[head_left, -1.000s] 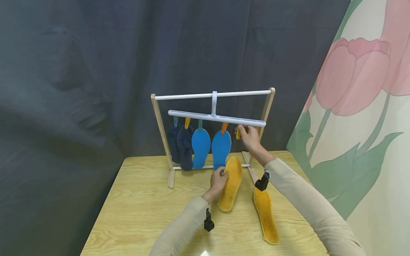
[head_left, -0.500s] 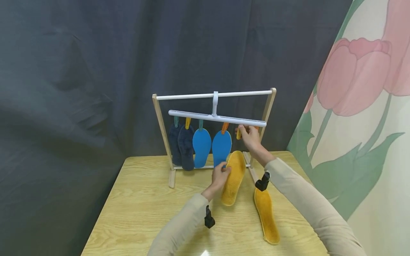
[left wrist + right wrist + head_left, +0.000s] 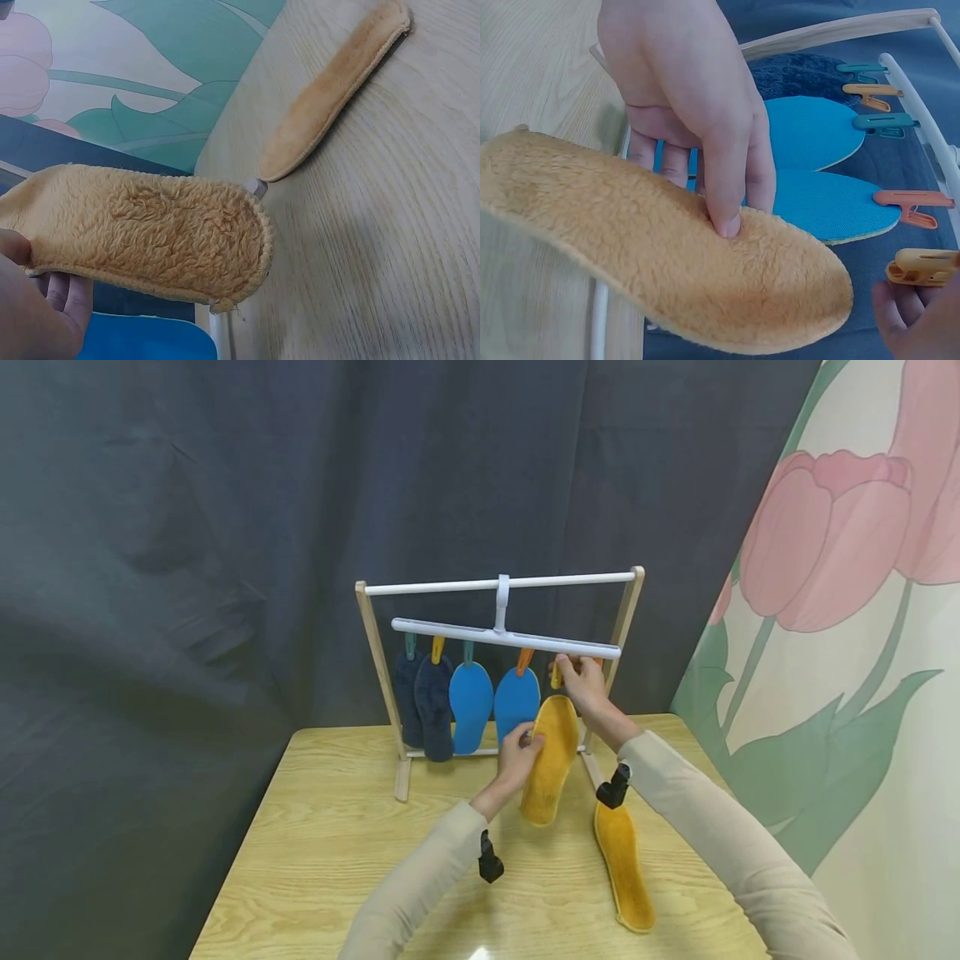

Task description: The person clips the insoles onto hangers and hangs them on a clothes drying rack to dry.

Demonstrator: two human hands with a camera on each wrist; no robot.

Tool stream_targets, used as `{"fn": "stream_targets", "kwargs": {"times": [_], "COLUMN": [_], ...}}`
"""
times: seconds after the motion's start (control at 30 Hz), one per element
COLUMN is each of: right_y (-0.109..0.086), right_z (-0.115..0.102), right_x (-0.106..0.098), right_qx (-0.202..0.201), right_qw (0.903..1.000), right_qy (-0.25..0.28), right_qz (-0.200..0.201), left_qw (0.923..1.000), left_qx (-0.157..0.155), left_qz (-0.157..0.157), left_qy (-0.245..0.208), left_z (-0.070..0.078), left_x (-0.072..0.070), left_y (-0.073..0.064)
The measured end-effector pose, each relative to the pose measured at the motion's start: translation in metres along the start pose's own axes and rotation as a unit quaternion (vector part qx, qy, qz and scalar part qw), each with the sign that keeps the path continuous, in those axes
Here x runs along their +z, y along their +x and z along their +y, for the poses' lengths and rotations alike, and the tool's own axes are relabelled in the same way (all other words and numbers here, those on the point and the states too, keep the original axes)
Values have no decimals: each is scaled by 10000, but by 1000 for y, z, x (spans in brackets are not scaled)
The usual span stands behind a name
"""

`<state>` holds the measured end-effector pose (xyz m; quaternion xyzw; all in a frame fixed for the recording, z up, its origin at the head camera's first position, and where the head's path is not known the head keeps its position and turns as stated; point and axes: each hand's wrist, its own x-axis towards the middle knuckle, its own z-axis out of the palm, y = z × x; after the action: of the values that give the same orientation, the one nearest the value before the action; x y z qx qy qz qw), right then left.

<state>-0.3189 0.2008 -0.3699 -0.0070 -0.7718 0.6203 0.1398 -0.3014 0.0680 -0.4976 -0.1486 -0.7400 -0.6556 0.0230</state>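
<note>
My left hand (image 3: 516, 764) pinches a fuzzy yellow insole (image 3: 553, 768) at its side edge, thumb on the pile in the right wrist view. The insole hangs upright above the table, its toe end just below the yellow clip (image 3: 922, 266). With my right hand (image 3: 588, 689) I grip that clip near the right end of a pale hanger (image 3: 450, 631), which tilts down to the right. Two blue insoles (image 3: 471, 710) and two dark fuzzy insoles (image 3: 432, 710) hang from clips to the left. A second yellow insole (image 3: 626, 868) lies on the table.
A wooden rack (image 3: 381, 677) with a white top bar (image 3: 427, 587) carries the hanger. The wood-grain table (image 3: 337, 860) has a dark curtain (image 3: 225, 527) behind it. A tulip-painted wall (image 3: 832, 610) stands at the right.
My left hand has raised the yellow insole up and slightly right, toward the yellow clip. My right hand stays at the clip, and the hanging insoles have barely moved.
</note>
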Motion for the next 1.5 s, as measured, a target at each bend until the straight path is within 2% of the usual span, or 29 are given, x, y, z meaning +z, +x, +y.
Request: {"fn": "stream_targets", "kwargs": {"times": [0.2,0.33,0.43,0.47,0.57,0.67,0.7,0.8,0.97,1.17,1.5], "right_y": [-1,-3,-3,-3,-3,-3,-3,-2,0,-1,-1], "right_z": [0,-1,-2,-2,-3,-4,-5,-5,-3,-1,-2], "right_x": [3,3,3,3,3,3,4,4,5,6,7], "right_qx": [28,100,143,147,138,152,167,234,289,295,193], "right_qw": [9999,9998,9997,9997,9997,9997,9997,9994,9990,9989,9993], "right_qy": [79,105,154,167,152,131,147,220,329,347,334], "right_qz": [-56,-104,-112,-112,-105,-102,-103,-88,-55,-58,-26], "left_qw": [10000,9998,9988,9973,9941,9936,9958,9962,9952,9955,9938], "left_qx": [27,12,230,523,848,868,649,627,518,303,208], "left_qz": [66,9,-201,-317,-544,-602,-549,-497,-621,-636,-689], "left_qy": [7,-219,-378,-408,-412,-395,-353,-352,-548,-627,-851], "left_z": [2,-1,-15,-31,-45,-35,-19,7,34,39,40], "left_x": [-2,-4,-7,-6,-7,-9,-11,-16,-24,-27,-29], "left_y": [0,2,10,18,25,21,13,2,-8,-7,0]}}
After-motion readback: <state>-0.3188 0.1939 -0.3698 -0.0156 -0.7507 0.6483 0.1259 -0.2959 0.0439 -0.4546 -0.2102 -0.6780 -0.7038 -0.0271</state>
